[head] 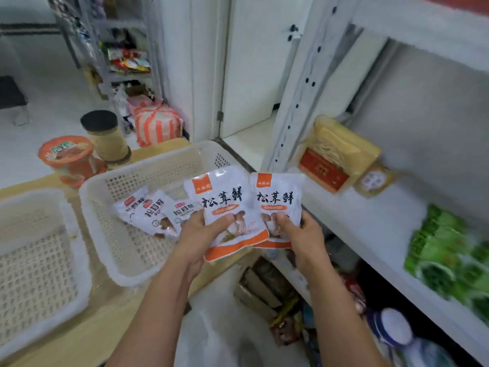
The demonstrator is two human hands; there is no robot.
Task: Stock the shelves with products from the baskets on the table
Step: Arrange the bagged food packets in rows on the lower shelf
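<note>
With left hand (195, 231) pinching the left pouch (225, 197) and right hand (301, 234) pinching the right pouch (277, 192) by lower edges, held between basket (158, 160) and shelf (370, 215). Probably light, floppy, slick; best gripped at sealed edges, laid flat.

The pale wooden table (105, 321) fills the view toward 8 o'clock and carries a white perforated basket (31, 266) at 9 o'clock and a second basket (124, 276) just beside it nearer the centre. An orange noodle cup (69, 160) and a black-lidded jar (107, 136) stand beyond them at 10 o'clock. At 3 o'clock a white shelf (370, 229) bears a yellow noodle pack (341, 152), a small round tub (374, 180) just beside it, and green packets (449, 250) toward 4 o'clock.
</note>
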